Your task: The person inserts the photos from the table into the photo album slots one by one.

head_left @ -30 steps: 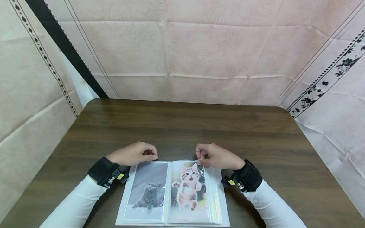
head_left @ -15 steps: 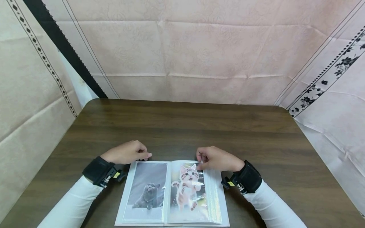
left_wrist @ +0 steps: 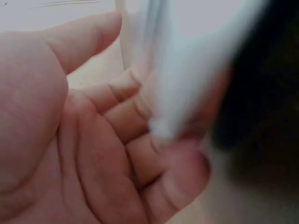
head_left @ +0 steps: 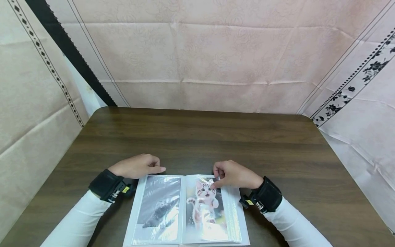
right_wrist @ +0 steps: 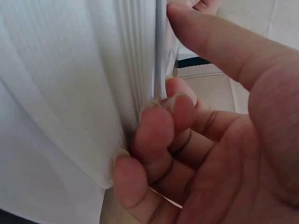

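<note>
A photo album point(head_left: 183, 212) lies open on the table, its plastic-sleeved pages glinting. On the left page is a grey cat photo point(head_left: 162, 206), partly washed out by glare; the right page carries a striped kitten photo point(head_left: 205, 202). My left hand point(head_left: 139, 166) is at the album's top left edge, fingers loosely bent; in the left wrist view the fingers point(left_wrist: 140, 154) reach the blurred white album edge, thumb apart. With the thumb on the kitten page, my right hand point(head_left: 236, 174) holds the album's top right part. In the right wrist view its fingertips point(right_wrist: 154, 126) touch the stacked page edges.
The brown wooden table point(head_left: 197, 137) extends beyond the album on all visible sides. A pale patterned cloth point(head_left: 203, 55) hangs behind it. Black cuffs with small cameras sit on both wrists, above white sleeves.
My left hand has shifted left along the album's top edge. The right thumb has slid down and left over the kitten photo. Bright reflections now cross the left page.
</note>
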Available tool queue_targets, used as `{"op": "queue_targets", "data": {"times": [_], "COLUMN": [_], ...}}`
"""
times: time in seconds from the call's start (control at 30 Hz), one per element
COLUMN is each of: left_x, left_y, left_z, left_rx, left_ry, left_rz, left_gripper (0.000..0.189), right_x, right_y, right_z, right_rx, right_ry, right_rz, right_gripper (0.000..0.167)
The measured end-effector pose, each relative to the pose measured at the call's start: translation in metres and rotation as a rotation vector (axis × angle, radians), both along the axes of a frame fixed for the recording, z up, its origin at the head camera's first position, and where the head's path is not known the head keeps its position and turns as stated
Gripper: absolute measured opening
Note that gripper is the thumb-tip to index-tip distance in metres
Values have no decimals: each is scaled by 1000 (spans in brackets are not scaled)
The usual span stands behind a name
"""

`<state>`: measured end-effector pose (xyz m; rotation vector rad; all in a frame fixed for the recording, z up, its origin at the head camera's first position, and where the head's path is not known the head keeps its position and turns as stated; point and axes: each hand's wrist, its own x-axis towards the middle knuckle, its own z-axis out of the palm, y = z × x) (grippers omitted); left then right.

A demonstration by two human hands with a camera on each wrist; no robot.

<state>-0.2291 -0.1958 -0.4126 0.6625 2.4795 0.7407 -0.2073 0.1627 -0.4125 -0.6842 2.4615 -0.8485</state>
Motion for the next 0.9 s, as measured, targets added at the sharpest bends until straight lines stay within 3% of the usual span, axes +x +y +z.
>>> {"op": "queue_targets", "data": {"times": [0.2, 0.4, 0.6, 0.8, 0.9], "left_x": [2, 2, -3, -7, -6], "left_y": [-5, -6, -7, -11, -11], "left_z": [5, 8, 7, 9, 14], "left_rx": [58, 137, 246, 351, 367], "left_ry": [-33, -63, 3, -57, -39], "left_rz": [-80, -92, -86, -98, -125], "left_gripper": [21, 27, 10, 17, 18], "right_x": [-1, -3, -6, -8, -10], "right_y": [1, 4, 6, 8, 10], "right_z": [0, -1, -2, -3, -4], "right_rx": [-9, -24, -62, -93, -102], "right_ry": [-7, -17, -14, -46, -57], "right_rz": [-7, -3, 11, 13, 11], "right_gripper": [26, 25, 24, 22, 22]}}
